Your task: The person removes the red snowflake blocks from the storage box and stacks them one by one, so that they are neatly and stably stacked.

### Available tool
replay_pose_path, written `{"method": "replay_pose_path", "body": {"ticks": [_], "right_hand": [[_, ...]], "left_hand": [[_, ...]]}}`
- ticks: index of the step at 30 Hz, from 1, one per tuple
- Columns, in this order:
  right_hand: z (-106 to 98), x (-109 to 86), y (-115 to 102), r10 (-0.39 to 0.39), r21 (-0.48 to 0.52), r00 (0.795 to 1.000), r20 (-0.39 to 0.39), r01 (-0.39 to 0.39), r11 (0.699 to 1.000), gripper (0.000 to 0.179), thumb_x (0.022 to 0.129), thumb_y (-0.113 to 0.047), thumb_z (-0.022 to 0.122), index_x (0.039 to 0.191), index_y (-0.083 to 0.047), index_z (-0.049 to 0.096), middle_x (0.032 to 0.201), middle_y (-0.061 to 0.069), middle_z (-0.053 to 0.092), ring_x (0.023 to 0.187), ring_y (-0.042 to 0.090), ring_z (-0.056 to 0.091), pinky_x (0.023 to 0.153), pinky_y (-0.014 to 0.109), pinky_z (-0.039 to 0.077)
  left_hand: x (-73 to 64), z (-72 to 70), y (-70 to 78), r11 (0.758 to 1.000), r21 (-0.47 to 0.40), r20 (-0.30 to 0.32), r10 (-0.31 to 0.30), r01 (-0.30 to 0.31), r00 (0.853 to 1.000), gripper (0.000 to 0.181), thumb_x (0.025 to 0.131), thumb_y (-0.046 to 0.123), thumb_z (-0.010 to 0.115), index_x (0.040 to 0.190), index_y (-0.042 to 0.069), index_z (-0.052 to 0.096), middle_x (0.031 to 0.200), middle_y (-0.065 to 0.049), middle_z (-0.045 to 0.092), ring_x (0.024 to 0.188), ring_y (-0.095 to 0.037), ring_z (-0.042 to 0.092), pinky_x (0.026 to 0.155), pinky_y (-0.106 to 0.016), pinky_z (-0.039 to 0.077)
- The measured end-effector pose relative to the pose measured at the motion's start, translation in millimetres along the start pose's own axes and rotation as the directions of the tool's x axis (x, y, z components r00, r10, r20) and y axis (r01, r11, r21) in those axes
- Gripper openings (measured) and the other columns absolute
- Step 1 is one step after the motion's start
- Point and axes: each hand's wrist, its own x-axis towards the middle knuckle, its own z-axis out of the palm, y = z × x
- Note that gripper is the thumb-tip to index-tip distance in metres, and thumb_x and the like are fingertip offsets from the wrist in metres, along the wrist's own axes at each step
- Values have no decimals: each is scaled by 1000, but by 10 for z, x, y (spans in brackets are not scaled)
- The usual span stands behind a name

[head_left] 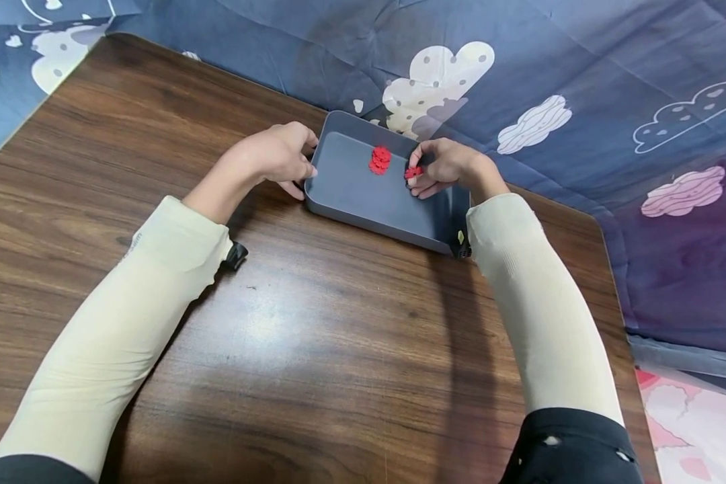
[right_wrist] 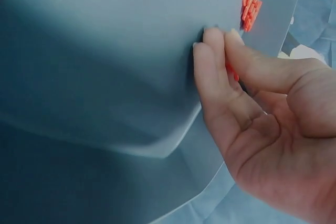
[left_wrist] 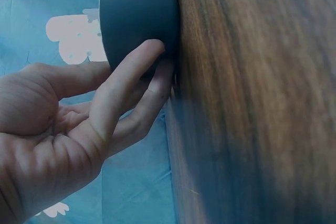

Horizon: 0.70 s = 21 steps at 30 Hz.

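A shallow grey tray [head_left: 363, 195] lies near the far edge of the table. At its left end my left hand [head_left: 278, 156] grips the wall, with digits at the rim and fingers [left_wrist: 152, 51] against the outside. Inside the tray is a small pile of red, notched, flower-like plastic pieces [head_left: 380, 160]. To the right of that pile, my right hand [head_left: 444, 167] pinches another red piece [head_left: 413, 173] between thumb and fingers, low over the tray floor. In the right wrist view, the fingers hide most of this piece [right_wrist: 232, 72].
The brown wooden table [head_left: 314, 349] stretches toward me in front of the tray. Behind it hangs a blue cloth [head_left: 266, 47] with cloud prints, close to the tray's far wall. A pink printed cloth [head_left: 690, 423] is at the lower right.
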Motion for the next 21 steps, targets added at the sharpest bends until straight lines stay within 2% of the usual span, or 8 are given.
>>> {"method": "replay_pose_path", "body": {"ticks": [5, 9, 15, 21], "right_hand": [[-6, -34, 1, -1, 23, 1000, 1, 1, 1000, 35, 99, 7, 70, 116, -6, 43, 85, 8, 69, 75, 16, 78, 78, 33, 74], [-25, -38, 31, -8, 50, 1000, -9, 9, 999, 30, 99, 11, 67, 116, -2, 46, 82, 7, 73, 74, 16, 78, 79, 34, 74], [-53, -46, 78, -24, 135, 999, -41, 30, 990, 24, 101, 16, 60, 118, 2, 50, 79, 8, 75, 73, 17, 78, 78, 34, 74], [-60, -53, 110, -36, 132, 996, -84, 47, 990, 26, 101, 15, 61, 124, 4, 58, 83, 7, 75, 73, 17, 77, 79, 36, 74]], "left_hand": [[9, 8, 10, 1000, 12, -1, -7, 7, 1000, 68, 110, -3, 49, 170, -3, 17, 144, -27, 61, 130, -31, 66, 92, -28, 71], [11, 16, 8, 1000, 28, -8, -7, 7, 1000, 68, 109, -3, 50, 169, -3, 18, 142, -27, 62, 127, -30, 68, 90, -26, 71], [16, 13, 6, 1000, 4, -3, -4, 4, 1000, 67, 110, -3, 49, 169, -2, 19, 143, -27, 61, 127, -30, 67, 91, -28, 71], [8, 21, 16, 1000, 19, -7, -6, 6, 1000, 66, 109, -3, 49, 169, -3, 20, 140, -26, 63, 129, -32, 68, 90, -26, 71]]}}
